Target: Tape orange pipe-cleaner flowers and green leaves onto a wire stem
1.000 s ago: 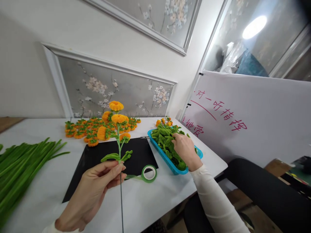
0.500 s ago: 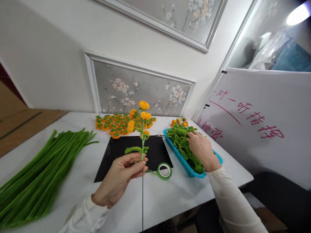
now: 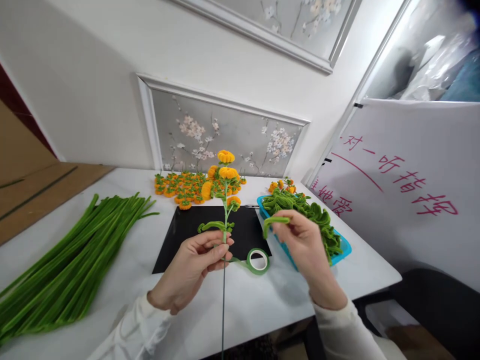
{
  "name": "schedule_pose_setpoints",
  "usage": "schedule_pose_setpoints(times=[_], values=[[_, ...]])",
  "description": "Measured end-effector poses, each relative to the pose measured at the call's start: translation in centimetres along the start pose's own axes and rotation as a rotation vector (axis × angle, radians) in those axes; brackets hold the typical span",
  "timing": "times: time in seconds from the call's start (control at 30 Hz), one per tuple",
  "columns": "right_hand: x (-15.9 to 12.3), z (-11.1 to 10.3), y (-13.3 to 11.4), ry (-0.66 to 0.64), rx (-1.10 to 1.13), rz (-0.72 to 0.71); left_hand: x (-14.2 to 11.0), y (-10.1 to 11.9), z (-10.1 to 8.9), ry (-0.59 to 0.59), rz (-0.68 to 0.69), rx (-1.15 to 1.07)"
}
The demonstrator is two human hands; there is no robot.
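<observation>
My left hand (image 3: 191,267) is closed round the thin wire stem (image 3: 224,300) of a flower sprig (image 3: 225,192) with orange pompom blooms and green leaves, held upright above a black mat (image 3: 180,240). My right hand (image 3: 303,245) pinches a green pipe-cleaner leaf (image 3: 275,221), lifted just left of the blue basket (image 3: 343,250) of green leaves (image 3: 315,212). A roll of green floral tape (image 3: 258,261) lies on the table between my hands, its tape end running to the stem.
A thick bundle of green pipe cleaners (image 3: 67,265) lies at the left. Many small orange flowers (image 3: 183,190) are spread at the back of the white table (image 3: 262,305). A white board with red writing (image 3: 405,185) stands at the right, a dark chair (image 3: 442,310) below it.
My right hand has come out of the basket with one green leaf and moved left towards the sprig. The left hand keeps its hold on the stem. The view has shifted left.
</observation>
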State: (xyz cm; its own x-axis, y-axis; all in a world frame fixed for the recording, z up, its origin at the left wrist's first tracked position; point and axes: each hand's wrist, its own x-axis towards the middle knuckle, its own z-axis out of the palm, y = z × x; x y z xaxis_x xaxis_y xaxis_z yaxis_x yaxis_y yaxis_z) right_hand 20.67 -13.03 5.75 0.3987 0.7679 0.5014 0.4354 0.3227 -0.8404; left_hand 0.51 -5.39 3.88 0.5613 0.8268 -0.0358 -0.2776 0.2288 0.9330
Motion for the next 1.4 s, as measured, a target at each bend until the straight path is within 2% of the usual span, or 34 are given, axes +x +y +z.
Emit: schedule_pose_setpoints(times=[0.1,0.23,0.6,0.73,0.9,1.03,1.13,1.3,1.4], values=[[-1.2,2.9,-0.8,-0.12,0.201,0.073,0.1,0.0,0.0,-0.003,-0.005,-0.018],[-1.6,4.8,-0.7,-0.098,0.264,0.112,0.2,0.0,0.0,-0.034,-0.019,-0.039],[-2.1,6.2,-0.5,-0.056,0.289,0.09,-0.2,0.1,0.3,-0.084,-0.022,-0.013],[-2.3,6.5,-0.4,-0.037,0.341,0.104,-0.2,0.1,0.3,-0.132,-0.023,-0.021],[-2.7,7.2,0.1,0.032,0.412,0.115,-0.2,0.0,0.4,-0.133,-0.031,-0.041],[-2.9,7.5,0.4,0.027,0.477,0.108,-0.1,-0.1,0.4,-0.135,-0.015,-0.053],[-2.6,7.1,0.8,-0.114,0.605,0.164,-0.2,-0.2,0.2,-0.18,0.023,-0.023],[-1.5,6.3,2.0,-0.514,0.713,0.234,-0.3,-0.4,-0.2,-0.297,0.039,-0.003],[-1.1,6.1,2.5,-0.637,0.72,0.261,-0.2,-0.6,-0.2,-0.311,0.059,-0.011]])
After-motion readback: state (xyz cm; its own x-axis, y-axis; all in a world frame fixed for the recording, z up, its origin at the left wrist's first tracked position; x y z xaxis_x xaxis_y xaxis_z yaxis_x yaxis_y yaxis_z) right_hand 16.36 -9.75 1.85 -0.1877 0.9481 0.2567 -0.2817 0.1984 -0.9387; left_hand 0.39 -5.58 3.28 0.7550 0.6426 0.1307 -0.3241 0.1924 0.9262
